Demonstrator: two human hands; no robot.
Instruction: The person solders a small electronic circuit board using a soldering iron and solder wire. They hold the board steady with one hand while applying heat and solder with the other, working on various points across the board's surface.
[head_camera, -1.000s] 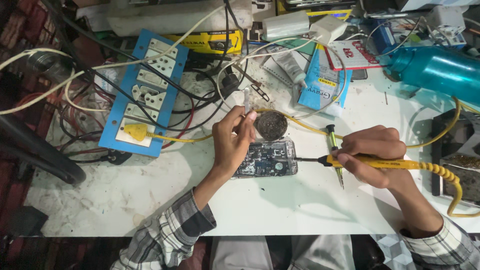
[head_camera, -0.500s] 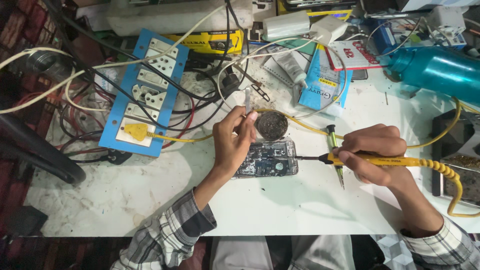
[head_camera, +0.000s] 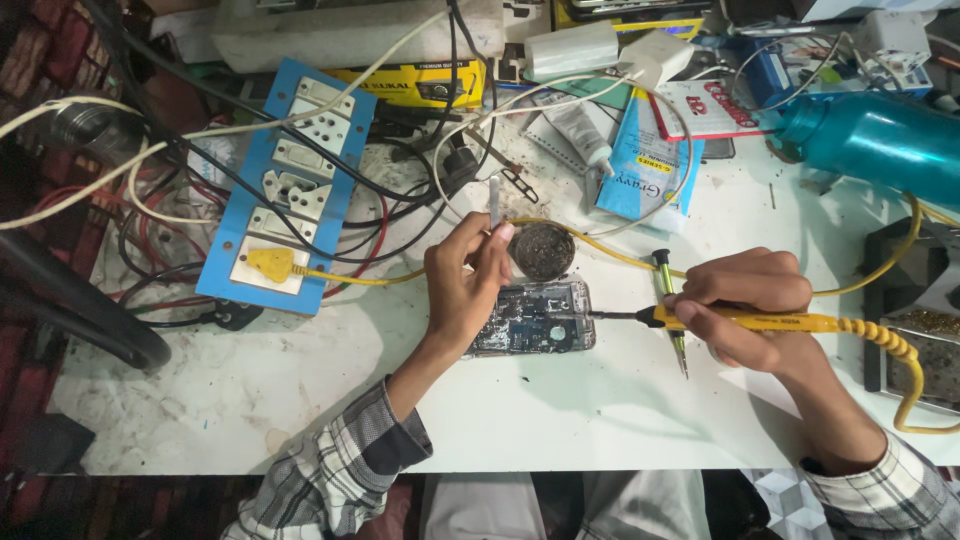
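Observation:
An opened phone (head_camera: 540, 318) lies back-off in the middle of the white table (head_camera: 300, 400), its circuit board showing. My left hand (head_camera: 462, 280) rests on the phone's left end and pinches a thin metal tool (head_camera: 494, 205) that points up. My right hand (head_camera: 745, 305) grips a yellow-handled soldering iron (head_camera: 760, 320) held level, with its dark tip at the phone's right edge. A green-handled screwdriver (head_camera: 668, 300) lies on the table just left of my right hand.
A round tin of dark paste (head_camera: 541, 251) sits just behind the phone. At the left lies a blue switch-and-socket board (head_camera: 290, 190) with a yellow plug and tangled cables. A teal hot-air tool (head_camera: 870, 135) lies at the right, with boxes and chargers behind.
My right hand has slid the soldering iron slightly left, bringing its tip closer to the phone's edge. My left hand holds still.

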